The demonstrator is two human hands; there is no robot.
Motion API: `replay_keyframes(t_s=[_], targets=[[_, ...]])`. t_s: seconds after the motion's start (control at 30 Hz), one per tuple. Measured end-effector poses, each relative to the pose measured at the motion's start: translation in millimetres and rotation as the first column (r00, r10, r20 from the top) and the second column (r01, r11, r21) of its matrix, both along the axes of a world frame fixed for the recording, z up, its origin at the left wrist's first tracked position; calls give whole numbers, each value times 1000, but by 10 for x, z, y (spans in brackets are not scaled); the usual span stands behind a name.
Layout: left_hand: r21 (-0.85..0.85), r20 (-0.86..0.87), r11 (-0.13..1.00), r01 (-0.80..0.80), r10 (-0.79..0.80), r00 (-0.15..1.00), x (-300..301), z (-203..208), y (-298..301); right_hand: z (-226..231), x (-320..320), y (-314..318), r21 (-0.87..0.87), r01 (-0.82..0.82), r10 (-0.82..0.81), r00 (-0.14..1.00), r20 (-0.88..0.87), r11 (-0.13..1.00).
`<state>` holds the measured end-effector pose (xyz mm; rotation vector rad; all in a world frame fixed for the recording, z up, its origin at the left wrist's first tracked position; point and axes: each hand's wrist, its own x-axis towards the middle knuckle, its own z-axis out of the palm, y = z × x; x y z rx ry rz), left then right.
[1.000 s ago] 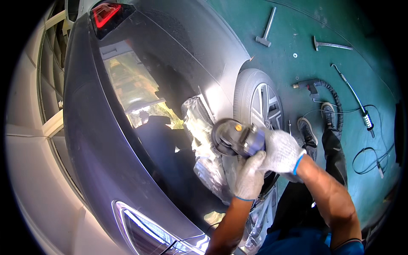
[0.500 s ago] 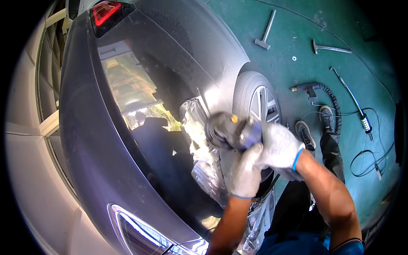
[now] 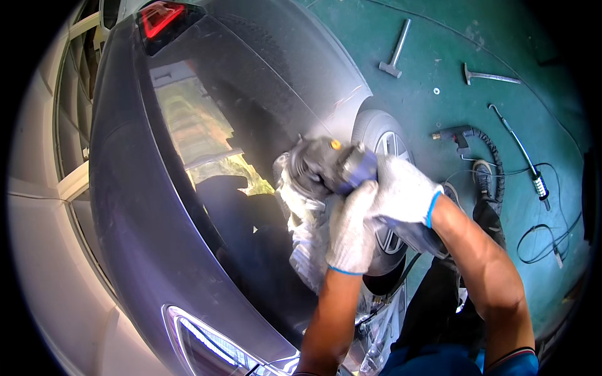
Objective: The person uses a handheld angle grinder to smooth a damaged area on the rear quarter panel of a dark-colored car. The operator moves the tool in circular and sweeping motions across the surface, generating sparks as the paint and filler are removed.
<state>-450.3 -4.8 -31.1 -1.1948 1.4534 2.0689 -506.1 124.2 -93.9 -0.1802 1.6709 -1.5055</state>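
Observation:
Both of my hands wear white knit gloves with blue cuffs. They hold a dark angle grinder (image 3: 329, 166) with a blue collar and a yellow button. My right hand (image 3: 407, 194) wraps over its body, and a dark rear part of the tool shows below that glove. Just in front of it, my left hand (image 3: 351, 232) is closed on the tool's underside. The grinder's head is over the car's grey rear side panel (image 3: 276, 94), above the wheel arch; its working face is hidden. Bare, silvery worked metal (image 3: 304, 232) shows beside the head.
The car wheel (image 3: 392, 147) is partly behind my hands. On the green floor lie a hammer (image 3: 396, 53), another hammer (image 3: 492, 76), a hooked slide-hammer puller (image 3: 520, 147), a gun-shaped tool (image 3: 458, 135) with a thick black hose, and a looped cable (image 3: 533, 255). My shoe (image 3: 483, 178) is near that hose.
Both hands have moved the grinder up and slightly left across the panel. Faint orange streaks now show on the panel near the wheel arch, and the view has shifted slightly.

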Motion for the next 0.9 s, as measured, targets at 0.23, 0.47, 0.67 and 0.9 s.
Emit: replay_keyframes(t_s=[0.23, 0.47, 0.67, 0.9], targets=[[-84, -38, 996, -35, 32, 999, 39, 285, 161, -26, 122, -40, -116, 62, -78, 987, -140, 991], [-217, -21, 976, -12, 7, 1000, 290, 198, 168, 32, 316, -26, -171, 85, -112, 982, -155, 981], [-428, -39, 855, 293, -342, 939, 39, 16, 37, -208, 25, -54, -85, 57, -77, 965, -250, 995], [-120, -81, 989, -86, 76, 994, 142, 228, 170, 54, 130, -33, 2, -63, 62, 985, -163, 998]])
